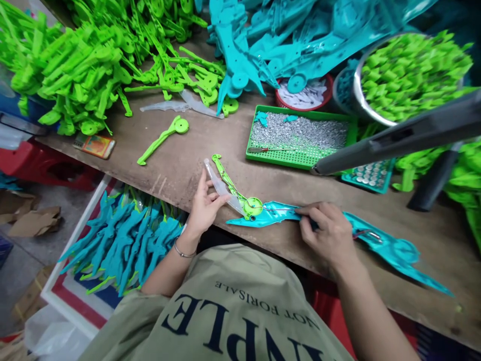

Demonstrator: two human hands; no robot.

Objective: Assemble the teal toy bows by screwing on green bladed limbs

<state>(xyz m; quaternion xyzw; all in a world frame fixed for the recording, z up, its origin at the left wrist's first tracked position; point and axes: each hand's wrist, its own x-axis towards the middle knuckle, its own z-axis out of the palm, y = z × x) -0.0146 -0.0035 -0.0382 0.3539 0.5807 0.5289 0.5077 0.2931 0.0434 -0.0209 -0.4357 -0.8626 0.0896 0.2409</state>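
My left hand (206, 204) grips a translucent whitish blade-shaped plastic strip (220, 183) between thumb and fingers. Against it lies a thin green plastic arm (227, 181), whose round end (252, 206) sits over the near end of a long teal plastic shell (280, 213). From that round end a thin wire (276, 208) runs along the open shell to my right hand. The fingertips of my right hand (326, 231) are pinched on the wire at the shell's middle; the hand covers part of the shell. Farther right, red wiring (366, 233) lies inside the shell.
A green tray (278, 159) of small metal screws holds a screwdriver. Behind stand a red basket (326, 95) and a metal bowl (359, 82) of green pieces. A dark grey tool (398, 133) juts in from the right. Green parts (82, 75) and teal shells (240, 50) are heaped behind.
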